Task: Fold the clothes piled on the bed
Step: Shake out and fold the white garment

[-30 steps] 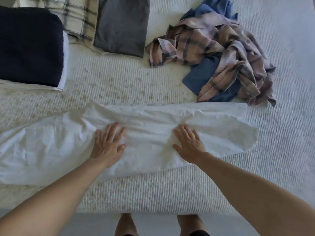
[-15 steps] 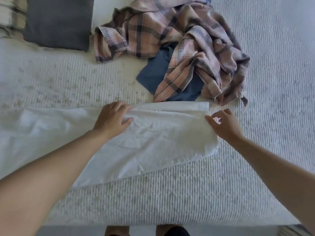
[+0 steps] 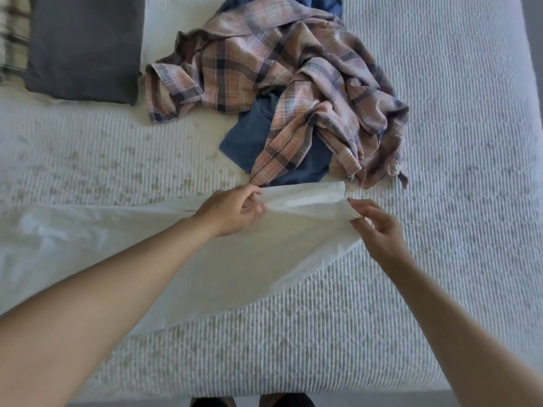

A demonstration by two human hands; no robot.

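A long white garment (image 3: 241,259) lies across the near part of the bed, running off the left edge of view. My left hand (image 3: 232,211) pinches its far edge near the right end. My right hand (image 3: 377,227) pinches the right end's corner, and that end is lifted a little off the bed. Behind it lies an unfolded pile: a pink and grey plaid shirt (image 3: 288,71) over a blue garment (image 3: 249,136).
The bed (image 3: 440,201) has a white ribbed cover; its near edge runs along the bottom of view. A folded dark grey item (image 3: 85,48) lies at the far left, with a plaid folded piece (image 3: 13,39) beside it at the frame edge.
Both hands went from pressing flat on the white garment to pinching its right end, which now rises off the bed. The view shifted right; the dark folded stack left the frame.
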